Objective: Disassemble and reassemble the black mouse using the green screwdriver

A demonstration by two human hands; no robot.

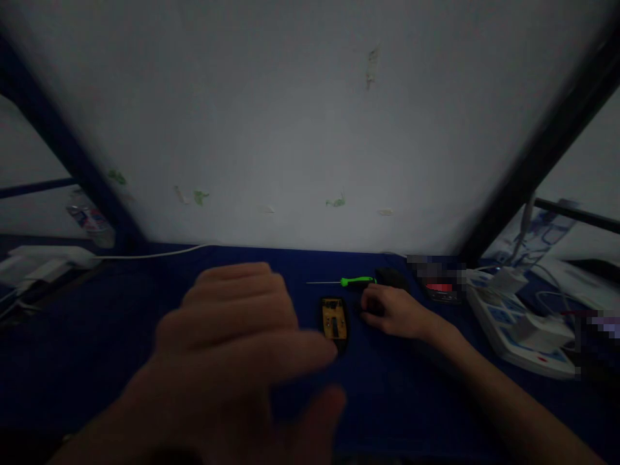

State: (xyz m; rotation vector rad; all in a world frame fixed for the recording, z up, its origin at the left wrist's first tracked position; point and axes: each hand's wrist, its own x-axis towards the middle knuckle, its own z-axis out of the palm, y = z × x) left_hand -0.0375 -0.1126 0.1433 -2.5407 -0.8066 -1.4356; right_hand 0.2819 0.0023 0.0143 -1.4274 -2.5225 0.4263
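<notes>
The person's left hand (227,342) is hovering close to the camera, blurred, with its fingers spread open and holding nothing. It is just near a black casing (334,339) that is lying on the dark blue surface (416,400) with a yellow circuit board (333,320) seated in it. The right hand (392,312) is curled just right of the casing, but its hidden fingertips leave its hold unclear. A green-handled screwdriver (357,281) is lying on the far side, untouched, beside a dark rounded shell (391,279). A white power strip (513,323) is sitting further right. The dim light is hiding the board's small details, and the shell's underside is out of view.
</notes>
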